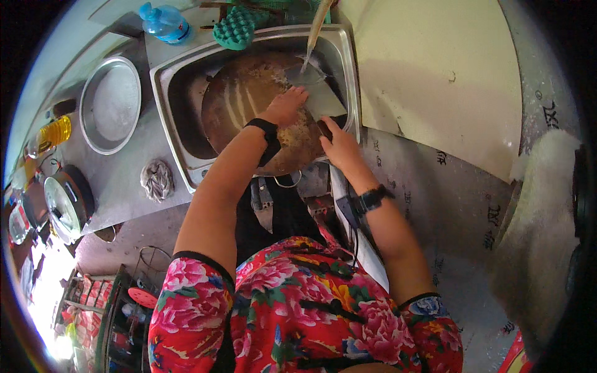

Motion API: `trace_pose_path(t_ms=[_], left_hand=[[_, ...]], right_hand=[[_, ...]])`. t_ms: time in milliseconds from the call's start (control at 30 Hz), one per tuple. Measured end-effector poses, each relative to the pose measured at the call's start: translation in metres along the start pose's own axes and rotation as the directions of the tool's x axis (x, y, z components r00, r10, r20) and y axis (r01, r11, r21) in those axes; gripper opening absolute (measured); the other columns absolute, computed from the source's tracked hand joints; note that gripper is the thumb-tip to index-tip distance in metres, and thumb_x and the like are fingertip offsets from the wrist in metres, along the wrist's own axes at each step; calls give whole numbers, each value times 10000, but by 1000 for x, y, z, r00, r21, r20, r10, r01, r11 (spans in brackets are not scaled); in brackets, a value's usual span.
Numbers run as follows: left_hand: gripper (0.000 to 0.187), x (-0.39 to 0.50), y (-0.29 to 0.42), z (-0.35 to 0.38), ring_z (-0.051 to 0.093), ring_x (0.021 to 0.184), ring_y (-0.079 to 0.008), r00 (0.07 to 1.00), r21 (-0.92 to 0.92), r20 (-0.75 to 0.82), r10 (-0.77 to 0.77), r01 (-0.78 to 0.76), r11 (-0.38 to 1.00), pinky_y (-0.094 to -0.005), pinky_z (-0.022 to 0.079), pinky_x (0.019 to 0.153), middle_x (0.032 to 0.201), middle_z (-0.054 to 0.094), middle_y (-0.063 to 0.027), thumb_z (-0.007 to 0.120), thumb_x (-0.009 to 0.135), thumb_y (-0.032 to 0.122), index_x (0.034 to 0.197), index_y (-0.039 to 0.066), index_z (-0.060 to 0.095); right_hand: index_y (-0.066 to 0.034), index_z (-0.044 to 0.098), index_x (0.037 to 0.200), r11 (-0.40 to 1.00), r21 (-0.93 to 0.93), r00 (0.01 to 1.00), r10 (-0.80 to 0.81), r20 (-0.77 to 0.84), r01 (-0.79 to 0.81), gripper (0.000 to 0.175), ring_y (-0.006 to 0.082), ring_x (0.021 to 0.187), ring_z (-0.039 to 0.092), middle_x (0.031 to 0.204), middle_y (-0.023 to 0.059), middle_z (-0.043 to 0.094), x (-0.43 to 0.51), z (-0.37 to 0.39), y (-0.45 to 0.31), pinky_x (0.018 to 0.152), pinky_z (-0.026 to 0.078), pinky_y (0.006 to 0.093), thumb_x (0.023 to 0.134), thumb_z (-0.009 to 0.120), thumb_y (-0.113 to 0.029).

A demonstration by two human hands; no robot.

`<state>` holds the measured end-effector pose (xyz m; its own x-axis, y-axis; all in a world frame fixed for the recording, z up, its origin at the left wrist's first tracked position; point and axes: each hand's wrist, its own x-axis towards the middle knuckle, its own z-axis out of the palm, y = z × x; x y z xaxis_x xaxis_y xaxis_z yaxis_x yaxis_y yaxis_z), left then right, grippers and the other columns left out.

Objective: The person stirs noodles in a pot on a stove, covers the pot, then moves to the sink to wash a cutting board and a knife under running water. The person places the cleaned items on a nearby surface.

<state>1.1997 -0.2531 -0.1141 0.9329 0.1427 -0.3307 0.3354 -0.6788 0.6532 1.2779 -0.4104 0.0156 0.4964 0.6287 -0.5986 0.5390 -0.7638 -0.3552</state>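
Observation:
My right hand (343, 147) grips the dark handle (325, 130) of a cleaver, whose broad metal blade (324, 100) lies flat over the right side of a round wooden chopping board (233, 102). My left hand (287, 106) rests palm down at the blade's left edge, with the fingertips near the metal; whether they touch it is unclear. Water runs from a pale hose (318, 25) onto the far end of the blade and the board. The wet board sits in a stainless-steel sink (161, 88) and overlaps its front rim. Pale wet residue (298, 137) covers part of the wood.
A green egg-crate sponge (234, 29) and a blue-tinted plastic bottle (165, 25) stand behind the sink. To the left are a round metal basin (112, 106), a crumpled grey cloth (157, 180) and a lidded pan (65, 203). A cream panel (433, 70) rises along the right.

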Motion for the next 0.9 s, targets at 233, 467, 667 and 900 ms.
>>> trace_pose_path(t_ms=[233,467,667,900], left_hand=[[736,26,4,-24,338,1242,-302,966,220,-246,80,-24,975,-429,371,950,1355,326,-87,602,686,45,1338,115,266],[582,56,-21,-50,481,1094,-352,897,-464,-160,-411,299,834,-404,420,880,1168,507,-184,529,757,142,1306,96,339],[385,137,-47,-114,478,819,-284,816,-544,-576,49,-427,722,-494,320,762,900,532,-132,609,765,301,1057,90,473],[162,111,-53,-150,328,643,-166,898,-808,-343,277,-432,400,-412,148,678,702,292,-49,593,825,160,815,98,444]], right_hand=[[-189,431,1260,993,-25,987,-114,-111,112,494,367,895,563,1004,173,591,-31,-37,5,741,454,413,790,576,-148],[-158,432,1268,1000,13,1000,1,6,-2,502,337,933,571,1035,184,581,-51,-37,9,781,451,376,789,576,-116],[-131,445,1262,994,85,997,57,48,-61,485,336,989,558,1072,191,572,-76,-32,19,802,445,356,794,573,-124],[-97,446,1258,980,197,985,-32,170,-3,486,341,966,568,1070,216,566,-121,-38,14,806,446,365,787,562,-114]])
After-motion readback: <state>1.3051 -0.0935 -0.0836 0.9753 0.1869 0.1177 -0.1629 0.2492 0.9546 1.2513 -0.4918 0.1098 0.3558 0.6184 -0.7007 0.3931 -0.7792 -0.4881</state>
